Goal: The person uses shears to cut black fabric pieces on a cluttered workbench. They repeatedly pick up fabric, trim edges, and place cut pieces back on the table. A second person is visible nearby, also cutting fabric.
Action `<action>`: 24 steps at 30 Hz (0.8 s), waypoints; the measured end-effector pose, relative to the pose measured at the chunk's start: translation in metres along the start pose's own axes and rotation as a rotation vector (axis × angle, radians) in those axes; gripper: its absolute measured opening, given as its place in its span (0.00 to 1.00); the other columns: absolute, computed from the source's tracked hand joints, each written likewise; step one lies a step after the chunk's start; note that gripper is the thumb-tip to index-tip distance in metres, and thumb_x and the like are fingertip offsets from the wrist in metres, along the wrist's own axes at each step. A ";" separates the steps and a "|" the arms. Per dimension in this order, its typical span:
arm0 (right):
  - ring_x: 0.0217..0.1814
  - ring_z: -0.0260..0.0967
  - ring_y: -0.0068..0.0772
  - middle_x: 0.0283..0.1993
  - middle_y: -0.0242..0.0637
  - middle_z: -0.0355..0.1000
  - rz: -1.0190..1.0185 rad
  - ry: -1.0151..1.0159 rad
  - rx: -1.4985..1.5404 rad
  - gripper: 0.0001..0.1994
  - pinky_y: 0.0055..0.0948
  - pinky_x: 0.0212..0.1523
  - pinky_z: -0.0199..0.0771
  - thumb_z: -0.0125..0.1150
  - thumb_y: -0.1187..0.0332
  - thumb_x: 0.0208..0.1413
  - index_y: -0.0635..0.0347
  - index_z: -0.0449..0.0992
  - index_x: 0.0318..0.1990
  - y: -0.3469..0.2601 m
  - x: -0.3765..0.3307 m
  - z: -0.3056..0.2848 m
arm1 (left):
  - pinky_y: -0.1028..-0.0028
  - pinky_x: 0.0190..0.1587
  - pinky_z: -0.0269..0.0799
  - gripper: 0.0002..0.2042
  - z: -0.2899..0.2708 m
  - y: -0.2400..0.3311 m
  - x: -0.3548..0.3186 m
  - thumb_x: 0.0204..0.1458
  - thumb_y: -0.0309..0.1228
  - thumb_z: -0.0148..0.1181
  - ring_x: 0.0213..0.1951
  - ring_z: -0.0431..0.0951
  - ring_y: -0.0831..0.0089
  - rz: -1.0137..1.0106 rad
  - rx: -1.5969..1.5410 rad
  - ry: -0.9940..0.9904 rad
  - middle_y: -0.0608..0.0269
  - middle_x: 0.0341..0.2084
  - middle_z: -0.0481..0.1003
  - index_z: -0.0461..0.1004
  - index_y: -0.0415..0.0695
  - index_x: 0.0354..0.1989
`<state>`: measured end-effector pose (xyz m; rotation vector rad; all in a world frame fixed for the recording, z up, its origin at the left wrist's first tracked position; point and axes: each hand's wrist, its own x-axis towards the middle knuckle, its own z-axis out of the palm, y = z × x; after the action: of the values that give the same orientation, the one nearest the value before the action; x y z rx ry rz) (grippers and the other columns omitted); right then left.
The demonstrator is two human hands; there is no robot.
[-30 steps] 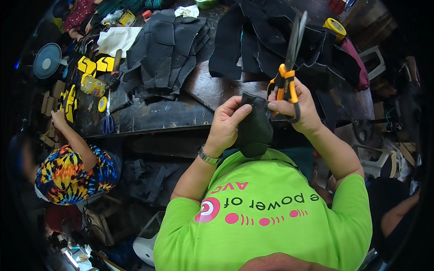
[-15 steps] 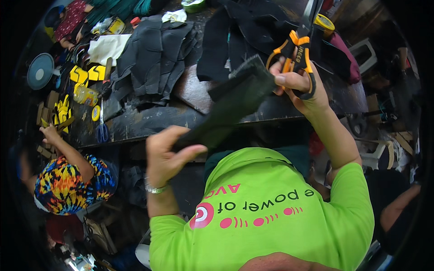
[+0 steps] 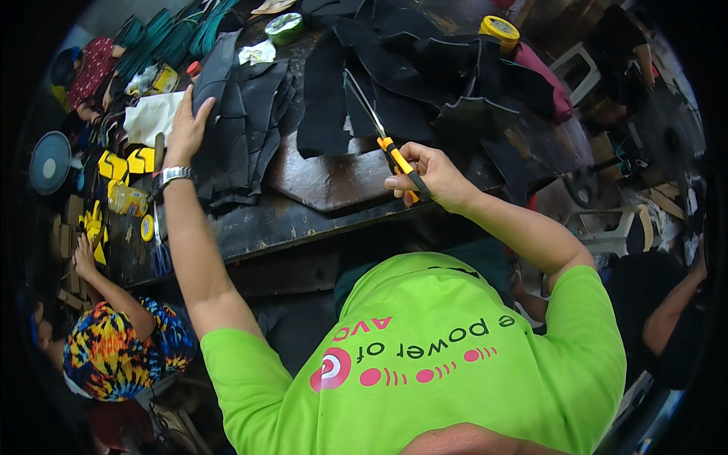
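The scissors' (image 3: 383,136) handle loops sit hidden inside the right hand (image 3: 428,178) (blades show).

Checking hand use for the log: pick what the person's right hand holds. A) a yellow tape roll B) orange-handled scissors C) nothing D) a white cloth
B: the right hand grips orange-handled scissors, blades pointing up over the dark table, while the left hand rests on a stack of black cut pieces.

Yellow tape roll (image 3: 499,30) set at the far bench (image 3: 318,220) edge, green tape roll (image 3: 284,27) near it, yellow cut pieces (image 3: 125,163) laid at left, bottle (image 3: 127,200) beside them, white plastic chair (image 3: 607,231) at right, person in a multicoloured cap (image 3: 114,353) seated below left.
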<state>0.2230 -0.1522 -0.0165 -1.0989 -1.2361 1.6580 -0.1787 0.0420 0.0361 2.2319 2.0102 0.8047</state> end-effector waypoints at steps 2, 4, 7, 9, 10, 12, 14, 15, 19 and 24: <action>0.22 0.71 0.20 0.26 0.35 0.73 0.053 0.002 -0.009 0.18 0.18 0.26 0.73 0.73 0.66 0.48 0.61 0.69 0.40 0.000 -0.001 -0.009 | 0.59 0.64 0.57 0.35 -0.010 0.014 -0.003 0.56 0.56 0.52 0.64 0.61 0.52 -0.025 0.346 0.026 0.46 0.63 0.61 0.58 0.45 0.66; 0.23 0.72 0.21 0.27 0.35 0.73 0.054 -0.006 -0.031 0.16 0.18 0.26 0.74 0.71 0.67 0.50 0.60 0.69 0.39 -0.003 0.003 -0.015 | 0.62 0.62 0.60 0.32 -0.013 0.040 -0.008 0.56 0.49 0.57 0.62 0.64 0.55 0.034 0.434 0.188 0.47 0.60 0.64 0.62 0.43 0.64; 0.22 0.71 0.21 0.26 0.35 0.74 0.033 0.010 -0.020 0.15 0.19 0.26 0.72 0.71 0.67 0.50 0.59 0.69 0.38 -0.004 0.018 -0.016 | 0.65 0.56 0.67 0.23 0.011 0.082 -0.013 0.51 0.35 0.65 0.52 0.72 0.56 0.560 -0.038 0.434 0.49 0.49 0.73 0.70 0.38 0.54; 0.21 0.71 0.21 0.26 0.34 0.74 -0.008 0.030 -0.032 0.15 0.18 0.26 0.71 0.71 0.66 0.50 0.58 0.69 0.37 -0.002 0.028 -0.017 | 0.66 0.55 0.70 0.28 0.057 0.105 -0.027 0.49 0.40 0.68 0.53 0.75 0.58 0.316 -0.427 -0.045 0.47 0.51 0.74 0.69 0.38 0.56; 0.21 0.71 0.21 0.25 0.34 0.74 -0.029 0.033 -0.035 0.15 0.18 0.26 0.70 0.71 0.66 0.50 0.58 0.69 0.37 -0.002 0.033 -0.017 | 0.66 0.59 0.66 0.35 0.080 0.114 -0.027 0.47 0.44 0.69 0.58 0.71 0.57 0.181 -0.466 -0.212 0.43 0.55 0.70 0.65 0.38 0.61; 0.19 0.71 0.22 0.25 0.36 0.75 -0.043 0.066 0.001 0.17 0.19 0.23 0.69 0.73 0.65 0.48 0.60 0.69 0.37 0.001 0.040 -0.018 | 0.67 0.62 0.62 0.46 0.119 0.124 -0.025 0.45 0.46 0.71 0.61 0.68 0.57 -0.044 -0.490 -0.321 0.40 0.58 0.66 0.54 0.34 0.67; 0.18 0.70 0.23 0.25 0.37 0.75 -0.016 0.077 0.005 0.16 0.19 0.23 0.69 0.73 0.65 0.49 0.60 0.69 0.36 0.003 0.043 -0.024 | 0.69 0.53 0.72 0.44 0.141 0.123 -0.021 0.45 0.42 0.72 0.50 0.76 0.59 -0.177 -0.690 -0.380 0.42 0.55 0.70 0.55 0.30 0.65; 0.18 0.70 0.23 0.25 0.37 0.75 0.006 0.092 -0.003 0.16 0.19 0.23 0.69 0.73 0.64 0.49 0.59 0.69 0.36 0.003 0.042 -0.027 | 0.70 0.48 0.76 0.40 0.148 0.121 -0.018 0.45 0.39 0.71 0.46 0.79 0.61 -0.297 -0.888 -0.474 0.44 0.52 0.72 0.58 0.30 0.63; 0.18 0.69 0.22 0.25 0.38 0.75 0.086 0.080 -0.001 0.15 0.19 0.22 0.68 0.70 0.64 0.50 0.59 0.69 0.36 0.007 0.036 -0.037 | 0.71 0.39 0.81 0.24 0.148 0.124 -0.009 0.47 0.28 0.64 0.37 0.81 0.65 -0.434 -1.281 -0.678 0.48 0.44 0.75 0.67 0.33 0.52; 0.17 0.68 0.20 0.25 0.37 0.73 0.171 0.032 0.053 0.15 0.18 0.21 0.68 0.69 0.64 0.52 0.60 0.69 0.37 0.012 0.027 -0.043 | 0.68 0.48 0.79 0.21 0.109 0.157 -0.043 0.50 0.25 0.51 0.45 0.79 0.58 -0.293 -1.549 -0.653 0.42 0.50 0.73 0.65 0.28 0.53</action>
<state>0.2537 -0.1171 -0.0393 -1.2218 -1.0969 1.7821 0.0071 0.0096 -0.0172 0.9987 0.7431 0.8911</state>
